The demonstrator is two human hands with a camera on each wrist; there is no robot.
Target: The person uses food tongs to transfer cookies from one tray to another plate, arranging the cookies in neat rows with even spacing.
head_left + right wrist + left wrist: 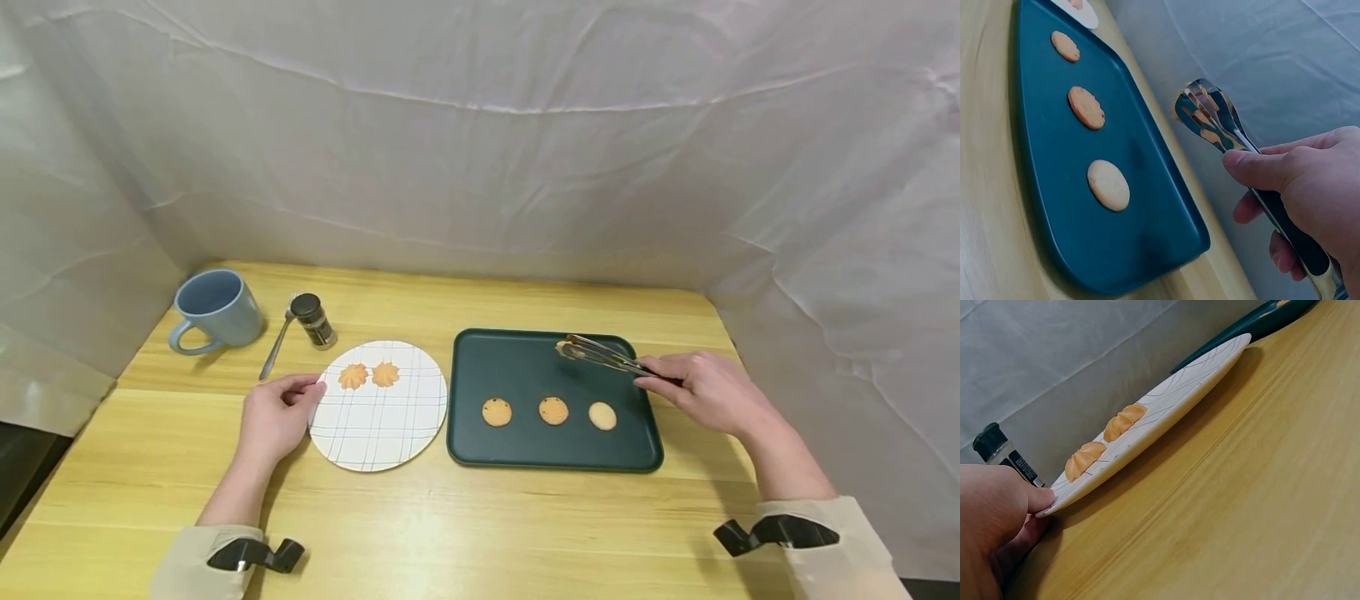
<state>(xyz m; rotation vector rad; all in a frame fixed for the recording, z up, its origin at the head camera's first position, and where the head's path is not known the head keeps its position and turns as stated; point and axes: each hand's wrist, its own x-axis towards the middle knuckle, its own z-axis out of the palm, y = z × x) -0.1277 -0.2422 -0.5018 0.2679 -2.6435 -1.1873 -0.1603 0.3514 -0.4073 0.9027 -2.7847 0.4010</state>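
Note:
My left hand (pixel 298 397) pinches the left rim of a white checked plate (pixel 378 429), thumb on top (pixel 1038 499). Two orange swirl cookies (pixel 369 375) lie on the plate's far side, and the left wrist view shows them (pixel 1124 420) close up. My right hand (pixel 663 379) grips metal tongs (pixel 600 356) over the back of a dark green tray (pixel 525 367). The tongs' tips (pixel 1204 112) hold an orange cookie. Three round cookies (pixel 553 410) lie in a row on the tray, the rightmost one (pixel 1109 184) pale.
A blue mug (pixel 217 310) stands at the back left of the wooden table (pixel 480 525), with a spoon (pixel 276 346) and a small dark-capped jar (pixel 313 319) beside it. White cloth (pixel 480 150) closes the back and both sides.

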